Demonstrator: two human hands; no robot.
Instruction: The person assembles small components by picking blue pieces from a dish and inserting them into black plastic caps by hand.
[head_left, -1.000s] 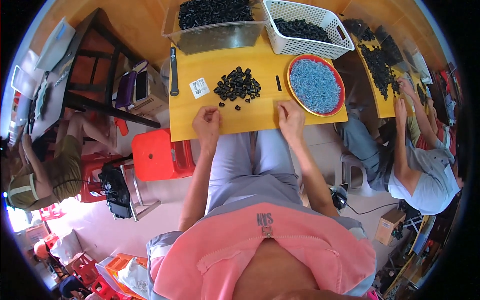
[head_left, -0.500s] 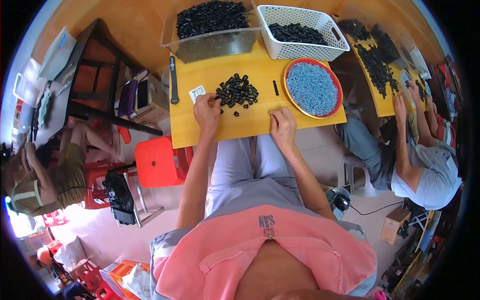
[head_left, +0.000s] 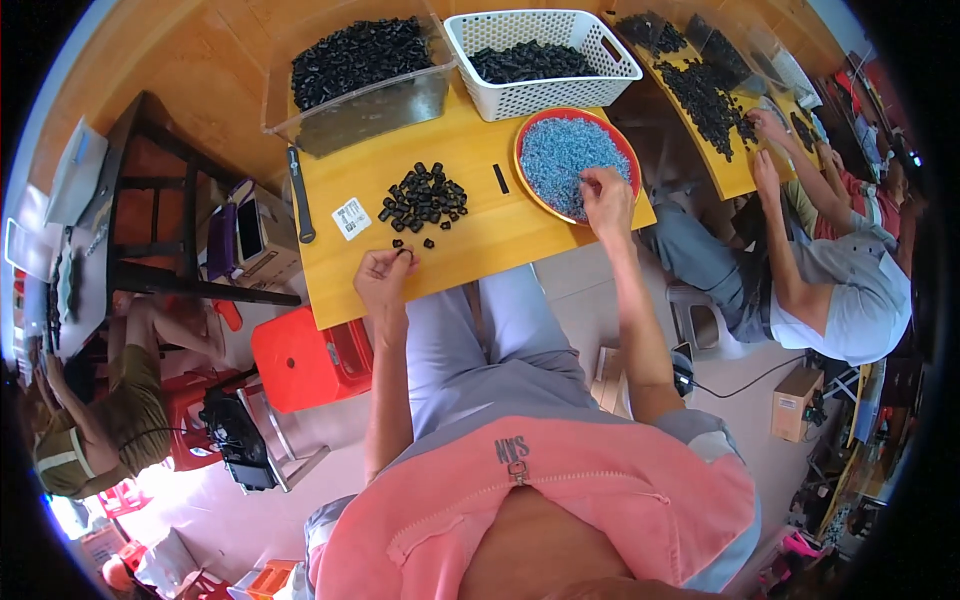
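Observation:
My left hand is closed near the table's front edge, pinching a small black plastic part between thumb and fingertips. Just beyond it lies a loose pile of black plastic parts, with a few strays on its near side. My right hand reaches over the near right side of a red and yellow round tray. Small blue translucent pieces fill that tray. The right fingertips are bent together at the pieces; whatever they may hold is too small to make out.
A clear bin and a white perforated basket, both with black parts, stand at the back. A dark-handled tool, a white label and a black strip lie on the yellow table. Other people work at both sides.
My right hand has moved from the table edge to the blue pieces. My left hand has drawn back from the pile with a black part in its fingers. The view has shifted.

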